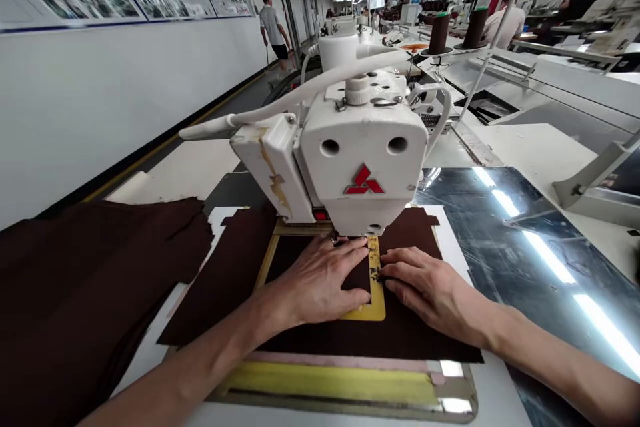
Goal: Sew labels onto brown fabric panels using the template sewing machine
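Under the head of a white sewing machine [363, 153] lies a dark brown fabric panel [320, 340]. On top of it rests a yellow rectangular frame template [376, 303] with handwriting along its right bar. My left hand [323, 277] lies flat with fingers spread across the fabric inside the frame, its fingertips near the right bar and close to the needle area. Beside that bar, my right hand [425, 283] rests on the fabric with its fingers stretched out, fingertips at the template's outer edge. The needle and presser foot are mostly hidden behind my left hand and the machine head.
Piled brown fabric [95, 280] lies at the left. A clear plate with a yellow strip [330, 381] sits under the panel's near edge. A glossy dark surface [525, 267] extends right. Brown thread cones [439, 33] stand behind. A person [273, 28] is in the aisle.
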The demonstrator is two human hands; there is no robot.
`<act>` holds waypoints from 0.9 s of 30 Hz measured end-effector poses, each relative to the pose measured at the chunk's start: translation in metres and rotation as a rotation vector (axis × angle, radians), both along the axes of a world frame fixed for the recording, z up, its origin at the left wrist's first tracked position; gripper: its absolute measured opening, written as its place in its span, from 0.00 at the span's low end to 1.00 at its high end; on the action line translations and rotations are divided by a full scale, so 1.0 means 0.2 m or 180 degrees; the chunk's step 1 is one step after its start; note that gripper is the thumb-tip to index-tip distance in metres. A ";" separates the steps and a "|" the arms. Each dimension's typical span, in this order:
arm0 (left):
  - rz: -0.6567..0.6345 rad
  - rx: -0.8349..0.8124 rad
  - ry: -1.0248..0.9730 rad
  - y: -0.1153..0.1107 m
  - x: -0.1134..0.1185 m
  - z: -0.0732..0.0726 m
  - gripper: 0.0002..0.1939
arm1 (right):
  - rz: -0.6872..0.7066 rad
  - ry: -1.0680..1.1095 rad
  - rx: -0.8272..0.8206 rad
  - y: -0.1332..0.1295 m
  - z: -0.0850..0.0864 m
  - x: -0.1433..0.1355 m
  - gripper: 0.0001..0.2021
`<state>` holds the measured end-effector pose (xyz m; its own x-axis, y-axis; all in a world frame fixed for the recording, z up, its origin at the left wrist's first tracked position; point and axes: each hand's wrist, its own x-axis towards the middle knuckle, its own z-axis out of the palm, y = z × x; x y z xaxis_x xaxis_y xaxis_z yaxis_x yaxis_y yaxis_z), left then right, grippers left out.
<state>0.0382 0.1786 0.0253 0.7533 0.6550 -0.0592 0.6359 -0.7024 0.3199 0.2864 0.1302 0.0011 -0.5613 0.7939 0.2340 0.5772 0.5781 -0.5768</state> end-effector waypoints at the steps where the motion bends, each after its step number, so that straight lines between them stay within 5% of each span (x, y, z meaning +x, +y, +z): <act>1: 0.0007 -0.0037 0.0004 0.00 0.00 0.00 0.34 | 0.0003 -0.0031 0.0025 -0.01 0.00 0.00 0.13; 12: -0.0267 0.0115 -0.0351 0.07 -0.16 -0.10 0.29 | 0.0077 -0.0523 0.0331 -0.11 0.04 -0.09 0.11; 20: -0.0352 0.0259 -0.0469 0.06 -0.11 -0.08 0.29 | 0.0000 -0.1326 0.0402 -0.12 0.09 -0.24 0.06; 27: -0.0388 0.0383 -0.0623 0.05 -0.12 -0.15 0.26 | -0.0045 -0.0738 0.0099 -0.13 0.06 -0.17 0.09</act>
<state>0.0147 0.1890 -0.0037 0.8165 0.5522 0.1684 0.4785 -0.8105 0.3379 0.2518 0.1049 0.0130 -0.5917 0.7965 0.1245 0.7004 0.5844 -0.4097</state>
